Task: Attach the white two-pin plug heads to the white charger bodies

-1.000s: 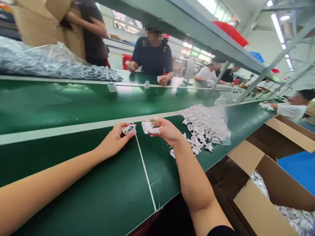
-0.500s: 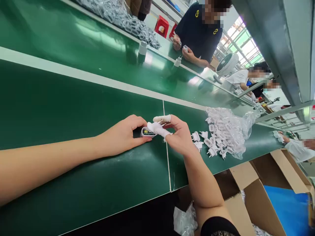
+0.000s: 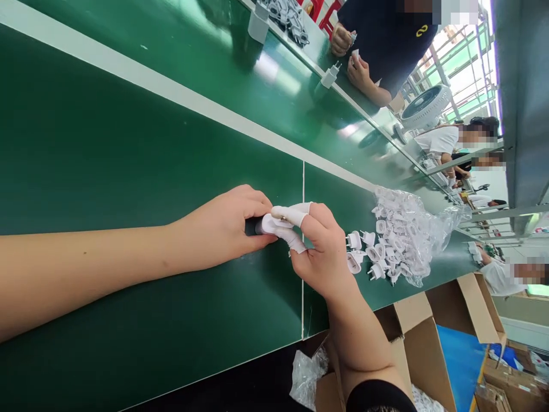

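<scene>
My left hand (image 3: 231,220) is closed around a small white charger housing (image 3: 259,226), its thumb and fingers on opposite sides. My right hand (image 3: 323,243) wears white finger covers on its thumb and fingers. It pinches a white plug cap (image 3: 283,218) against the housing's open end; a bit of metal pin shows between the fingers. Most of both parts is hidden by the hands, so I cannot tell how far the cap sits in. To the right of my right hand, several loose white plug caps (image 3: 354,240) lie on the green table (image 3: 171,303).
A heap of plug caps in a clear plastic bag (image 3: 412,240) lies to the right. Cardboard boxes (image 3: 429,366) stand below the table edge. Across the bench, a person in a dark shirt (image 3: 381,46) handles small white parts. A white charger (image 3: 330,75) rests on the divider.
My right hand has brought the plug cap onto the housing's open end, covering the circuit board seen inside before. The camera view has shifted and turned a little.
</scene>
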Demonstrator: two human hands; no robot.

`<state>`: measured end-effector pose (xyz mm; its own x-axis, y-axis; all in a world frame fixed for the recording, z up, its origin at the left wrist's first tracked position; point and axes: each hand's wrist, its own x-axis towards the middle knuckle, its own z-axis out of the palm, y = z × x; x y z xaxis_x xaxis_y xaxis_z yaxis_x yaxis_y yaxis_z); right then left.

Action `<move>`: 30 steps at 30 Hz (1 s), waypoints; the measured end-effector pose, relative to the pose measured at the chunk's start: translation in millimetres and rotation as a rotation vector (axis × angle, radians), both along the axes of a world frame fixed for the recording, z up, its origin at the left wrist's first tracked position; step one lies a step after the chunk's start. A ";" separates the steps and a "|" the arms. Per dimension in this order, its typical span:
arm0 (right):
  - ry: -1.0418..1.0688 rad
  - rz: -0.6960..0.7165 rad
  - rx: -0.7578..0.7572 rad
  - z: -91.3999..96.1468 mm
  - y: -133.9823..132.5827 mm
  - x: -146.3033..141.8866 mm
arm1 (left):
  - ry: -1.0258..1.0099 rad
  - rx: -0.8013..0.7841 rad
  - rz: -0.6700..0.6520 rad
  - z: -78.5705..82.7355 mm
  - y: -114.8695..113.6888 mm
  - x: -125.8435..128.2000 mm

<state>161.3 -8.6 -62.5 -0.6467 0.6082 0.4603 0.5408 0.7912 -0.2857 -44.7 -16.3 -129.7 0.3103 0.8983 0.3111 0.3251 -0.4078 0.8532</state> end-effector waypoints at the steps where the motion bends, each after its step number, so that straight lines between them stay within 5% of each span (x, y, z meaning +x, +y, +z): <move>1: -0.001 -0.006 0.009 0.1 -0.5 -0.1 | 0.002 0.002 -0.001 0.0 0.0 0.0; 9: 0.183 0.006 -0.048 7.4 -2.7 3.6 | 0.040 -0.053 0.009 7.4 -1.1 -0.5; 18: -0.029 -0.026 -0.080 3.1 -0.7 -0.8 | 0.047 -0.073 -0.009 14.2 -1.1 -1.7; 30: -0.055 -0.103 -0.029 3.0 0.1 -5.7 | 0.076 -0.098 0.001 19.6 -1.0 0.6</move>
